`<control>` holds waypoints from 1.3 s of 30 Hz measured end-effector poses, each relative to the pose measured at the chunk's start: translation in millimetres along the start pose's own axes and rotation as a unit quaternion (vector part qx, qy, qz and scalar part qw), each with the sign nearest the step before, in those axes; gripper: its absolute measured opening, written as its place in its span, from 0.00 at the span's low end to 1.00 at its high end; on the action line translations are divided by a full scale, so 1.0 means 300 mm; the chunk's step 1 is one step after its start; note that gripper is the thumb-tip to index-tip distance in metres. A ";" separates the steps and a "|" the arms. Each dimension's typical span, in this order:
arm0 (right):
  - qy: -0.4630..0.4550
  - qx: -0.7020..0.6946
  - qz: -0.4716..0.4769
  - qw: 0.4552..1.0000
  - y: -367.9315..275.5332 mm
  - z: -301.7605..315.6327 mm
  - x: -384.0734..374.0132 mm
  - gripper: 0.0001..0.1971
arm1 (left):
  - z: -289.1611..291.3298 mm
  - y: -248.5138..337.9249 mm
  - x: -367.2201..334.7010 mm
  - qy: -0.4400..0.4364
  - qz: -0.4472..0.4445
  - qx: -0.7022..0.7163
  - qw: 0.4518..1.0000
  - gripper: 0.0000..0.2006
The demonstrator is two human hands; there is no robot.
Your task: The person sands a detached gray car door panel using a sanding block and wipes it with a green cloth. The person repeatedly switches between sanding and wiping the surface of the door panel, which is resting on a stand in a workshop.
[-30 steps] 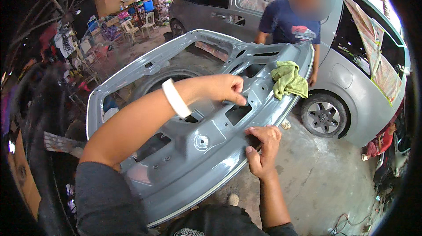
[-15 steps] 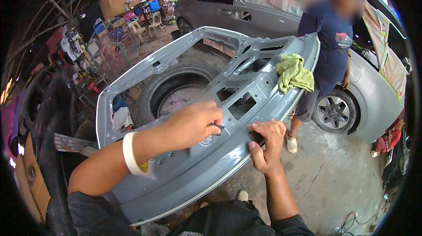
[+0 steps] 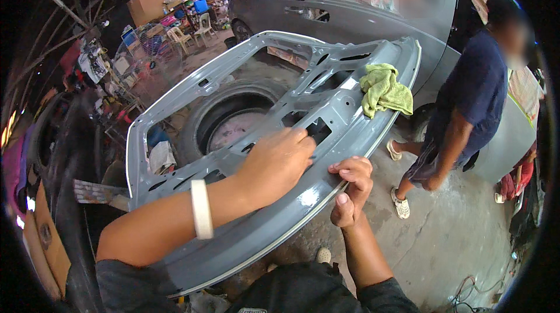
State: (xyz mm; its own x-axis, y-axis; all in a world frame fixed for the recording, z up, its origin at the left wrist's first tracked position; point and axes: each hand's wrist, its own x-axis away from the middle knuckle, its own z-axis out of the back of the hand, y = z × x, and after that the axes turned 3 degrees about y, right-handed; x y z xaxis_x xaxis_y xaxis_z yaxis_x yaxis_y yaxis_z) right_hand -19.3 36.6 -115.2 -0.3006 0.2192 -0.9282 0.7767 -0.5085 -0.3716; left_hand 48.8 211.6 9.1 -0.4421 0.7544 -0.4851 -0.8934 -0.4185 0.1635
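A grey vehicle tailgate (image 3: 256,237) with a large window opening stretches across in front of me. My left hand (image 3: 280,161), a white band on its wrist, is closed above the panel's inner face beside the rectangular cutouts. Its fingertips face away, hiding what it holds. My right hand (image 3: 353,187) is at the tailgate's near right edge, fingers bent over the rim and thumb below it. A crumpled green cloth (image 3: 385,90) lies on the panel's far right part.
A tyre (image 3: 204,114) shows through the window opening. A person in a dark blue shirt (image 3: 475,79) stands on the right. Behind is a grey van (image 3: 373,18) with paper over its window. A wire fan (image 3: 149,50) and chairs (image 3: 204,26) stand at the back left.
My left hand has moved right and away from me along the panel; the thin dark item seen in it is now hidden. The person has stepped right. The green cloth stays on the panel.
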 end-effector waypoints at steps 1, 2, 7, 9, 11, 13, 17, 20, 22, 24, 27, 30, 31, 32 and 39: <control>0.011 -0.016 0.003 1.000 0.003 -0.004 0.004 0.18 | -0.028 -0.004 -0.032 0.003 -0.007 -0.006 1.000 0.08; 0.014 -0.015 0.001 1.000 0.001 -0.006 0.004 0.18 | -0.059 -0.015 -0.074 0.009 -0.013 -0.011 1.000 0.08; 0.013 -0.016 -0.002 1.000 0.003 -0.025 0.013 0.17 | -0.148 -0.066 -0.260 -0.005 -0.014 0.002 1.000 0.07; 0.009 0.003 0.007 1.000 0.001 -0.017 0.004 0.16 | -0.147 -0.068 -0.290 -0.011 -0.015 0.009 1.000 0.07; -0.002 0.005 0.010 1.000 -0.005 -0.005 -0.003 0.16 | -0.118 -0.071 -0.258 -0.096 0.024 0.016 0.995 0.08; -0.003 -0.021 0.003 1.000 0.007 0.003 0.009 0.16 | -0.049 -0.053 -0.210 -0.162 0.061 0.026 0.985 0.08; 0.008 -0.074 -0.040 0.996 -0.003 0.014 0.026 0.17 | 0.094 -0.034 0.058 -0.156 0.101 0.074 0.980 0.08; 0.008 -0.083 -0.056 0.995 -0.009 0.032 0.022 0.17 | 0.177 -0.042 0.201 -0.152 0.112 0.074 0.979 0.09; 0.012 -0.103 -0.082 0.991 -0.039 0.021 0.007 0.17 | 0.245 -0.017 0.279 -0.149 0.113 0.035 0.982 0.09; 0.025 -0.126 -0.109 0.986 -0.089 0.003 -0.021 0.13 | 0.300 0.030 0.335 -0.107 0.141 0.005 0.984 0.09; -0.081 -0.030 -0.073 0.994 -0.188 0.003 -0.096 0.09 | 0.374 0.135 0.358 -0.015 0.241 -0.005 0.970 0.08; -0.253 -0.118 0.038 0.959 -0.293 -0.049 -0.177 0.16 | 0.433 0.262 0.331 0.036 0.340 0.008 0.940 0.08; -0.294 -0.137 0.057 0.944 -0.332 -0.069 -0.195 0.19 | 0.428 0.302 0.342 0.063 0.346 0.008 0.936 0.09; -0.333 -0.154 0.078 0.927 -0.366 -0.092 -0.199 0.22 | 0.409 0.340 0.359 0.089 0.351 0.008 0.932 0.09; -0.316 -0.304 0.133 0.889 -0.482 -0.166 -0.122 0.24 | 0.158 0.562 0.551 0.524 0.429 0.177 0.714 0.07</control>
State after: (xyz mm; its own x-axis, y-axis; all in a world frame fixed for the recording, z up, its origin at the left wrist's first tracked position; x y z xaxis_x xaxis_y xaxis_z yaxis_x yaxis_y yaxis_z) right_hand -93.2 143.5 -26.6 -0.1631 -0.4514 -0.8773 0.9648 0.1129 -0.2375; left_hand -178.9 289.7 -2.7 -0.7015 -0.5739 -0.4226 -0.3763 -0.2053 0.9035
